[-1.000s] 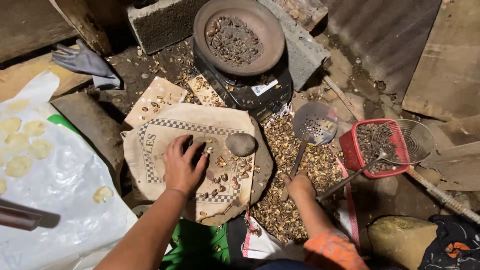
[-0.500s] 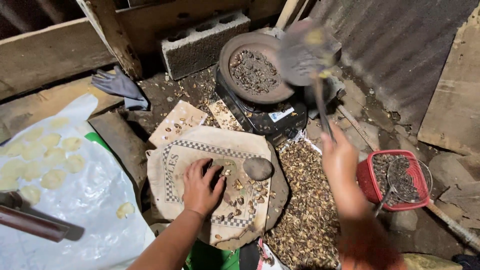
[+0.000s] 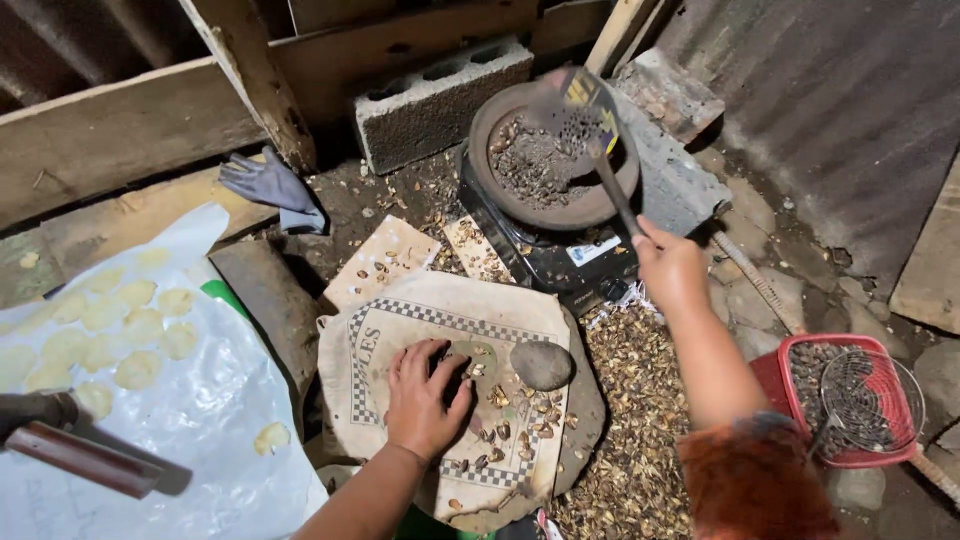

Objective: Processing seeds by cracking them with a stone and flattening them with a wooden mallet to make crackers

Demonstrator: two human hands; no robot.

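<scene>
Dirt floor, shell litter | left hand flat, open on sack | right hand gripping slotted ladle over pan

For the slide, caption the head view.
Left hand rests on a cloth-covered board; right hand holds a perforated ladle over a clay pan.

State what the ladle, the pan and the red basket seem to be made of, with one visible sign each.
Ladle: probably metal, grey, with a perforated bowl and thin dark handle, held by the right hand.
Pan: likely clay or rusted metal, matt brown with a thick rim.
Basket: plastic, judging by its bright red slotted walls.
</scene>
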